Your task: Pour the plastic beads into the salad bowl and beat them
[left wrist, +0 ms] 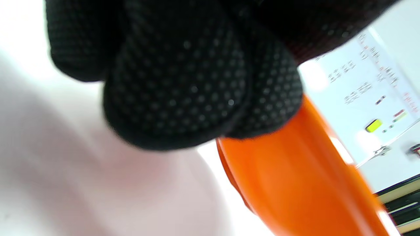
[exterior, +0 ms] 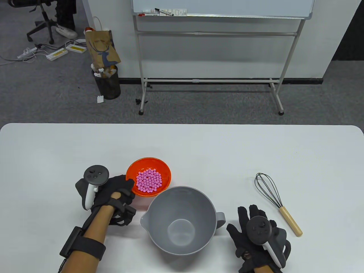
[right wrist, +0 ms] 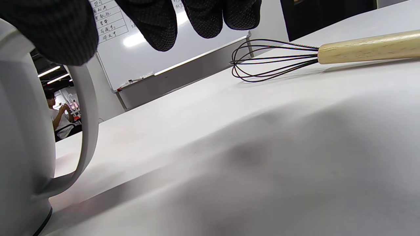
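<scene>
An orange bowl [exterior: 168, 172] of pink plastic beads [exterior: 148, 180] stands left of centre on the table. My left hand [exterior: 127, 190] grips its left rim, thumb over the edge. In the left wrist view the gloved fingers [left wrist: 183, 91] lie against the orange bowl's outer wall [left wrist: 295, 183]. The grey salad bowl [exterior: 159, 227] stands empty just in front of it, handle to the right. My right hand [exterior: 248, 217] rests flat on the table, fingers straight, between that handle [right wrist: 88, 108] and the whisk [exterior: 280, 205]. The whisk [right wrist: 361, 47] lies on its side, wooden handle toward me.
The white table [exterior: 256, 148] runs wide to the far and side edges. Beyond it on the floor stand a whiteboard frame [exterior: 210, 81] and a waste bin [exterior: 109, 82]. A person sits far off in the right wrist view.
</scene>
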